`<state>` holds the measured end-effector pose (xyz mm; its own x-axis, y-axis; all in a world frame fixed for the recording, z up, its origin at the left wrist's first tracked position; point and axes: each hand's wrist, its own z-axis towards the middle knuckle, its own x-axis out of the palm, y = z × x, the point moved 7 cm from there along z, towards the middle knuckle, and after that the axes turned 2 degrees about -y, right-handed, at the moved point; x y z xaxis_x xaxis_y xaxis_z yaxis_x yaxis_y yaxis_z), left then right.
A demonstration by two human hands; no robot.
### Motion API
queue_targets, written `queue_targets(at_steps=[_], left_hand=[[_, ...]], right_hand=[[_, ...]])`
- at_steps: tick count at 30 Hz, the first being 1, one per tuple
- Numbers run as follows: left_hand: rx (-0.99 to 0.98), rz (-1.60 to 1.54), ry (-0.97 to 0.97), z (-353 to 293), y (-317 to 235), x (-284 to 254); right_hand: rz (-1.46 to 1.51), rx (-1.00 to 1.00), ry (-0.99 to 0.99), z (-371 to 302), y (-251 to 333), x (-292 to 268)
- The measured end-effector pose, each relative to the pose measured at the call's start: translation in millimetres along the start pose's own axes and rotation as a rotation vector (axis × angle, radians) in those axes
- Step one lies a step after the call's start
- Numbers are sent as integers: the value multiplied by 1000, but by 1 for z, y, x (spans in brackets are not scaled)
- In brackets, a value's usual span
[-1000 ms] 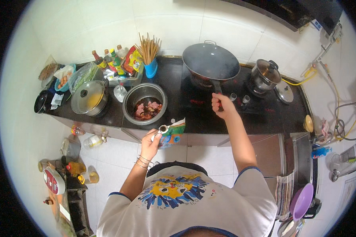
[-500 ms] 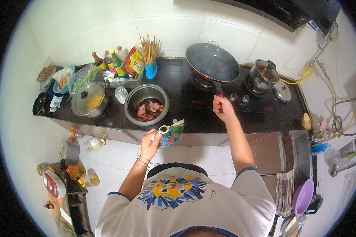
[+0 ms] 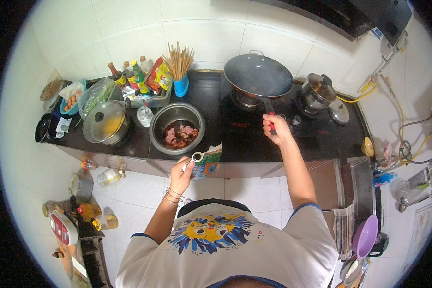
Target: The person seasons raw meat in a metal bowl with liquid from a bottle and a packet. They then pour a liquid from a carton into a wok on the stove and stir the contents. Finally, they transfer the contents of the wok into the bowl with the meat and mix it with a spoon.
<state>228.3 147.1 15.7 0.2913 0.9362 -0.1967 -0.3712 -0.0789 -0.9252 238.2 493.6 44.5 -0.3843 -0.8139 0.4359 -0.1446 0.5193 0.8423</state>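
Gripping the wok's handle [image 3: 269, 111] just right of centre, the right hand [image 3: 275, 128] is closed tight around it, the wok [image 3: 258, 77] sitting above on the stove. The left hand [image 3: 181, 174] curls around a small spoon [image 3: 195, 157] beside a seasoning packet [image 3: 207, 161] (just below the steel bowl of meat [image 3: 177, 127]).

On the counter [image 3: 321, 137], the meat bowl [image 3: 177, 128] sits left of the wok [image 3: 258, 76].
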Motion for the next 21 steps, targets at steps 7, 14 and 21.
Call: queue_targets(at_steps=[7,14,21], left_hand=[[-26,-21,16,4,4,3],[10,7,20,6,4,0],[-12,19,12,4,0,-3]], right_hand=[[139,49,27,5,-4,0],[146,-11,44,12,-23,-2],[41,-64,40,10,-16,6]])
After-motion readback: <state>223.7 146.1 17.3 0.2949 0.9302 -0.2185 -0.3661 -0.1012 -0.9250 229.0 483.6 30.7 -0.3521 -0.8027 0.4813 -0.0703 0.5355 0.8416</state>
